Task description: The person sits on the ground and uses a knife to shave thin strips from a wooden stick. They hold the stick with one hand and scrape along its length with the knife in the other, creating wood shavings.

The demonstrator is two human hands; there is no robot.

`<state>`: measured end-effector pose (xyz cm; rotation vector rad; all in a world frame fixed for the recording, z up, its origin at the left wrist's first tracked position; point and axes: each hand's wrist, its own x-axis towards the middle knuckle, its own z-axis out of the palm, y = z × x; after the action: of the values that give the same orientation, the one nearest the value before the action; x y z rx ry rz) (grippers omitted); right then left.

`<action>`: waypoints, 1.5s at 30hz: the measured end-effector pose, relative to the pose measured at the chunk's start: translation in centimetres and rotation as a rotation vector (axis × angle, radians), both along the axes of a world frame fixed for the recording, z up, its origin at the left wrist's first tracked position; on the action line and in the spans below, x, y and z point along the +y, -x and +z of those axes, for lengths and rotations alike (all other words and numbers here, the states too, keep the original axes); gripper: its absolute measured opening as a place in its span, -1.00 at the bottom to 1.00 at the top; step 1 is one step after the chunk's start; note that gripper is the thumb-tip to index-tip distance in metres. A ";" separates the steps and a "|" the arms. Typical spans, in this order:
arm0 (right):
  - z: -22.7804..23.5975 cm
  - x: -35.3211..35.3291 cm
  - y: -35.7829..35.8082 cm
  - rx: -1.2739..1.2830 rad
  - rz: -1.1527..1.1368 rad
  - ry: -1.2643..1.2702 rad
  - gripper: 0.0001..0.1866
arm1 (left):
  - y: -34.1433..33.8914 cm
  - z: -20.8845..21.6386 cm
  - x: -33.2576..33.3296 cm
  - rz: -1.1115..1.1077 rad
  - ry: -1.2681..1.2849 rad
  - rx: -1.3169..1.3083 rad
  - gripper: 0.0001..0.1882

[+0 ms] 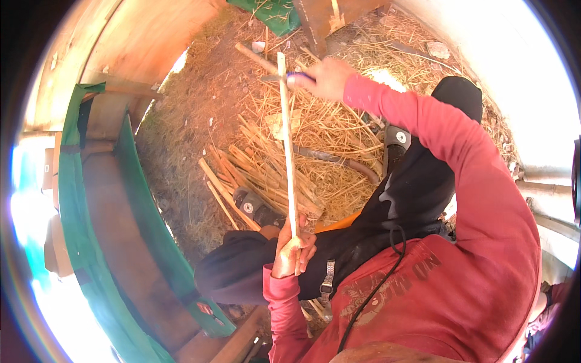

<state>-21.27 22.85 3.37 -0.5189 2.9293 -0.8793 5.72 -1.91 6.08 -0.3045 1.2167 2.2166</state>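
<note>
My left hand [293, 249] is closed round the lower end of a long pale wooden stick [288, 145], which points up and away from my lap. Near its far end, my right hand [330, 80] grips a knife [307, 77] by a handle that shows blue-purple. The thin blade crosses the stick close to its tip; whether it touches cannot be made out. Beneath the stick lies a bundle of split wooden strips [257, 166] on the ground, between my feet in dark sandals [257, 209].
Straw-like shavings [348, 133] cover the ground around my feet. A dark branch [357, 166] lies among them, and a thicker stick [254, 57] lies farther off. On the left runs a long trough-like frame edged with green cloth [91, 242]. Pale walls [142, 36] rise around.
</note>
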 end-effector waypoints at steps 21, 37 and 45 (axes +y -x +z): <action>0.2 -4.2 -11.7 0.136 0.487 0.220 -0.42 | 0.6 0.3 -0.4 0.122 -0.046 -0.065 -0.59; 2.8 5.1 3.2 0.009 -0.267 0.278 -0.11 | 0.9 0.4 0.3 0.126 -0.008 -0.007 -0.72; 0.7 -2.6 -9.1 0.287 0.565 0.261 -0.52 | 1.7 1.4 1.9 0.152 0.600 0.171 -0.66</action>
<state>-12.22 20.22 4.10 -1.5043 2.6401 -1.1700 4.05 0.02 7.44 -0.4585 2.0030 1.9789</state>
